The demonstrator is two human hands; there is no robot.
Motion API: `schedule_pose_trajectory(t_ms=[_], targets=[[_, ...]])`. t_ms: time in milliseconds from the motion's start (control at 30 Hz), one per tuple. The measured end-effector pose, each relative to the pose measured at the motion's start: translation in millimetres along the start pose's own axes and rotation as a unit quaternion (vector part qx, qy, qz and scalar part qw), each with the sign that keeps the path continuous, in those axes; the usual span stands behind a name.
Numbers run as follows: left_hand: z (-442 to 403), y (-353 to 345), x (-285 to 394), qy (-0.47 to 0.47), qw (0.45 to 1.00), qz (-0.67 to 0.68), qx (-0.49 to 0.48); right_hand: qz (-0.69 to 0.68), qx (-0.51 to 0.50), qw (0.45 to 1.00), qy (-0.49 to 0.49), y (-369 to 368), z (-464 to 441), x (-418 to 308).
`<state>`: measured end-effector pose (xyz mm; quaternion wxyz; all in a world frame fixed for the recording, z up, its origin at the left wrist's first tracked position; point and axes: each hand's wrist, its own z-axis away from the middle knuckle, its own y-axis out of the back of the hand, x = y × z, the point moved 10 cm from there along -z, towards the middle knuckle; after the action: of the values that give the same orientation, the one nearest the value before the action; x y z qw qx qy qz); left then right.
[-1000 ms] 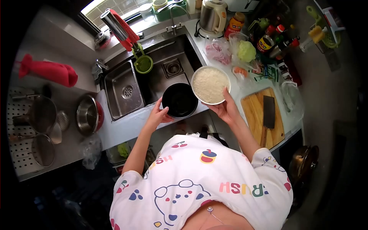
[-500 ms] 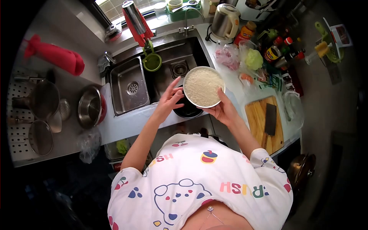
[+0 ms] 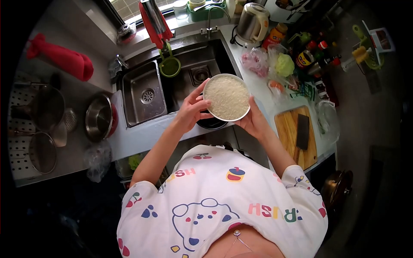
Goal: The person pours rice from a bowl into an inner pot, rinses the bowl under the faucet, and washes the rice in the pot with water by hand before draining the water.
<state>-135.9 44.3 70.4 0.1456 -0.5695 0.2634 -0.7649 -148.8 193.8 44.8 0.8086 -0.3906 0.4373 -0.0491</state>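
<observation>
A white bowl (image 3: 205, 106) full of uncooked rice (image 3: 227, 96) is held up between my two hands, over the counter's front edge. My left hand (image 3: 192, 107) grips its left side, with the thumb on the rim and fingers against the wall. On the right side, my right hand (image 3: 254, 120) is closed around the bowl, partly underneath it. A black round pot (image 3: 211, 124) shows beneath the bowl, mostly hidden by it and by my hands.
Behind the bowl lies a double sink (image 3: 144, 112) with a green strainer (image 3: 170, 66). To the right are a cutting board (image 3: 312, 150) with a cleaver (image 3: 303, 131), bagged vegetables (image 3: 284, 64), bottles and a kettle (image 3: 253, 23). A steel pot (image 3: 99, 118) stands left.
My left hand, earlier apart from the bowl with fingers spread, has moved right and taken hold of its left side. My right hand still holds the bowl.
</observation>
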Motion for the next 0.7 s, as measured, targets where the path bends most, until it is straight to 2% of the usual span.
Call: schedule_pose_trajectory(t_ms=[67,167,200,267,367,467,700], targets=[[-1.5,-0.5,-5.1,0.01,1.0,0.013,-0.015,0.02,0.039,0.999,0.023,11.7,0.9,-2.1],[-0.4,20.1,-4.7,0.018,0.995,-0.098,0.014,0.006,0.067,0.997,0.034,23.6,4.7,-2.3],[-3.0,43.5,-2.1,-0.011,0.981,-0.189,0.044,0.016,0.078,0.996,0.04,28.4,6.1,-3.6],[-0.1,94.4,-3.4,-0.027,0.934,-0.316,0.165,0.035,0.101,0.993,0.047,39.3,11.1,-6.0],[7.1,129.2,-35.5,0.084,0.875,-0.444,0.176,0.033,0.136,0.989,0.039,58.6,14.2,-6.1],[9.3,119.2,-59.6,0.102,0.913,-0.371,0.136,0.072,0.148,0.986,0.041,68.8,15.0,-7.9],[-1.7,79.3,-33.6,0.005,0.925,-0.354,0.14,0.122,0.153,0.98,0.038,77.9,10.9,-13.6]])
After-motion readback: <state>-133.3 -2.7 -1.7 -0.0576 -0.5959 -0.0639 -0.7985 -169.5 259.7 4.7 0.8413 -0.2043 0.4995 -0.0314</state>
